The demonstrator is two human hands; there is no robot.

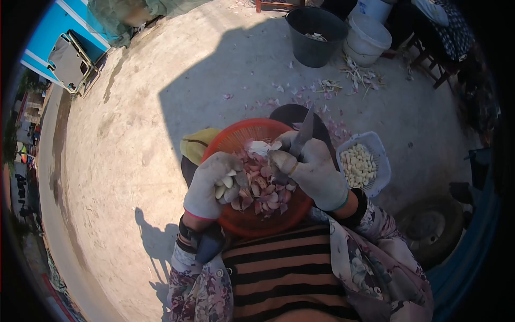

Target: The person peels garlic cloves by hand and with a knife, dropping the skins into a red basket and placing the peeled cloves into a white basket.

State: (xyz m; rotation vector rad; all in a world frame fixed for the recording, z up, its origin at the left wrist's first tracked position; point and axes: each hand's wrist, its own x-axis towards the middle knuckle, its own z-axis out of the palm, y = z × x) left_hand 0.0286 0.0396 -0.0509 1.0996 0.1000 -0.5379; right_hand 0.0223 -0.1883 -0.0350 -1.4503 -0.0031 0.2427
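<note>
On my lap rests a red plastic basket (236, 222) heaped with pinkish, unpeeled garlic cloves (268, 196). My left hand (210, 182), in a white glove, curls around several pale peeled garlic cloves (227, 185) over the basket's left side. Across from it, my gloved right hand (316, 172) grips a knife (304, 131), its blade pointing up and away from me. The right fingertips are over the cloves, and what else they pinch is hidden. White papery skin (261, 147) lies between the hands at the basket's far side.
A white plastic basket (382, 177) of peeled cloves stands on the ground to the right. Farther off are a black bucket (314, 45), white buckets (367, 40) and scattered skins (359, 75). A tire (429, 225) lies at right, a folded chair (75, 61) at far left.
</note>
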